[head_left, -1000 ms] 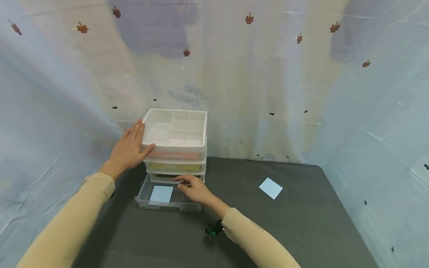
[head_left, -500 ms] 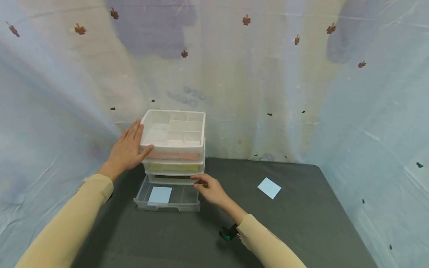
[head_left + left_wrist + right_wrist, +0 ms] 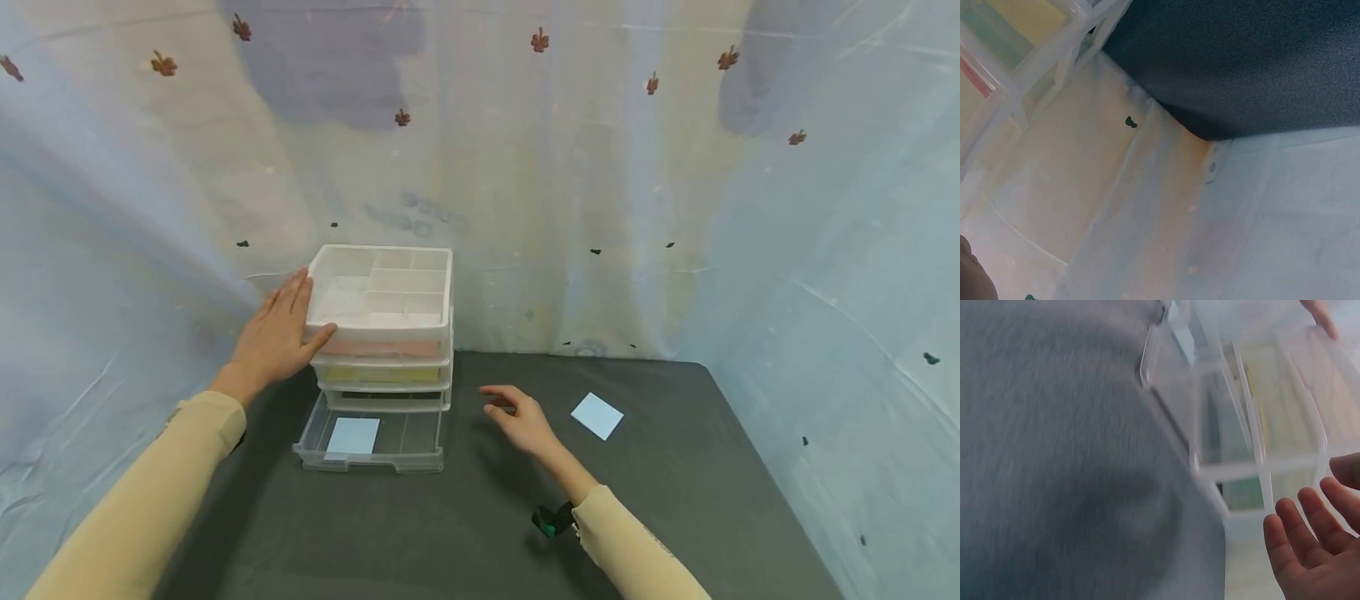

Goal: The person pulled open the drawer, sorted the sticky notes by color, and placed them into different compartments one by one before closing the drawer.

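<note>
A white and clear plastic drawer unit (image 3: 384,332) stands at the back left of the table, its bottom drawer (image 3: 408,461) pulled out. Inside that drawer lies a pale blue square of paper (image 3: 353,437). My left hand (image 3: 273,337) rests on the unit's upper left side, fingers straight along the edge and thumb at the front. To the right of the unit, my right hand (image 3: 525,422) hovers over the table with relaxed fingers and nothing in them. Another pale blue paper square (image 3: 597,416) lies flat on the table, just beyond that hand to the right.
The unit's top is a tray (image 3: 406,288) split into compartments. Pink and yellow sheets show through the upper drawers. Dark cloth covers the table (image 3: 420,533), and a printed curtain (image 3: 517,192) hangs close behind and at both sides.
My right hand has moved right, from above the pulled-out drawer to over the table near the loose blue paper. My left hand stays on the unit.
</note>
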A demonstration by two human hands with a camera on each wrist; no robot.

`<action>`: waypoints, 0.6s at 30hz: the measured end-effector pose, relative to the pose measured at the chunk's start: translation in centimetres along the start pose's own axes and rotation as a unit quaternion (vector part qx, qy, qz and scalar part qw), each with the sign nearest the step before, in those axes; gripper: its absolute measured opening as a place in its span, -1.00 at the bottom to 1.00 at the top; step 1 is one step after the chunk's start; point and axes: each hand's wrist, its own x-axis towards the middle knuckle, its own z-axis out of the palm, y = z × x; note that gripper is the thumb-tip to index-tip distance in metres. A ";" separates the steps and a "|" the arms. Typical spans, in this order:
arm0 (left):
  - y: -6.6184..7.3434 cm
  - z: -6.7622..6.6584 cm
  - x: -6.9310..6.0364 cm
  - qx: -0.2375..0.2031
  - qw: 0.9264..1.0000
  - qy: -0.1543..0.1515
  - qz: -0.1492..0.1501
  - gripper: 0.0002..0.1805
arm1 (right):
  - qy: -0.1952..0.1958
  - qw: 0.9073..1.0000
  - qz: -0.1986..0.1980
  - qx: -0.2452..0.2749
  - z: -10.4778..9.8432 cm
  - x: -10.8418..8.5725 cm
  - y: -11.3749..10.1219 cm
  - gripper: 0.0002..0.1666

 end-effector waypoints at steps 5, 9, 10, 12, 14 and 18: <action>-0.2 0.1 -0.1 0.005 1.000 -0.003 -0.002 0.06 | 0.030 0.999 0.024 -0.018 -2.3 -0.5 1.4 -0.58; -0.2 0.0 -0.2 0.005 1.000 -0.003 -0.002 0.07 | 0.054 0.997 0.043 -0.028 -4.2 -1.0 2.5 -0.56; -0.2 -0.1 -0.2 0.004 1.000 -0.003 -0.002 0.07 | 0.059 0.997 0.050 -0.029 -4.7 -1.1 2.8 -0.56; -0.1 -0.1 -0.2 0.003 1.000 -0.003 -0.001 0.06 | 0.069 0.995 0.059 -0.033 -5.6 -1.5 3.3 -0.55; 0.0 -0.2 -0.1 0.002 1.000 -0.003 -0.001 0.06 | 0.078 0.993 0.076 -0.040 -6.4 -1.8 3.8 -0.55; 0.1 -0.2 -0.1 0.001 1.000 -0.004 -0.001 0.06 | 0.088 0.989 0.111 -0.048 -8.0 -2.6 5.0 -0.55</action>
